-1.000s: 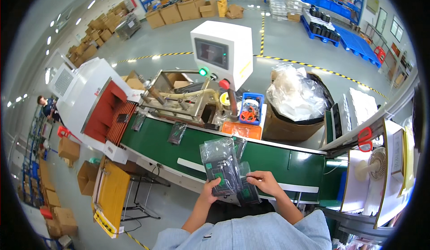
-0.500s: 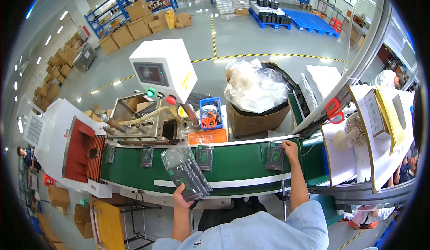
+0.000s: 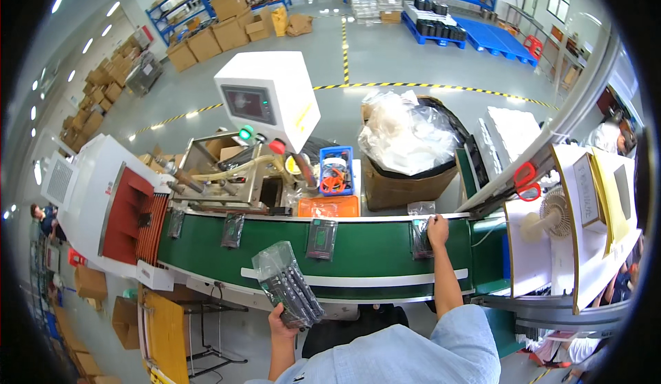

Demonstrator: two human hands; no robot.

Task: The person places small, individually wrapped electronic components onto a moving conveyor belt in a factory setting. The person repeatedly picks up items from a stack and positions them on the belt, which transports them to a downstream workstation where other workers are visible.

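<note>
As my R hand [image 3: 438, 231] touches the edge of 1 clear-bagged dark pack [image 3: 421, 239] on the green belt [image 3: 372, 247], my L hand [image 3: 282, 323] grips a bagged stack [image 3: 288, 291] by its lower end, just off the belt's near side. R fingers look bunched, not spread wide; can't tell if they pinch the pack or just press it. To do this well, I'd say: keep the pack flat & approx. square to the belt, stop the loose bag end folding under, & let go w/o dragging. Gaps should prob. be even; 3 other packs [image 3: 321, 239] lie well apart to the left. Film may be slick, so a firm L thumb on the stack helps. Containers: blue bin [image 3: 336, 192] beyond the belt has orange-handled tools + small bits I can't ID. Orange tray [image 3: 344, 207] is just on my side of it, contents unclear. Farther right, a big cardboard box [image 3: 406, 191] w/ black liner [image 3: 449, 119] is heaped past its rim w/ clear plastic wrap [image 3: 406, 136].
</note>
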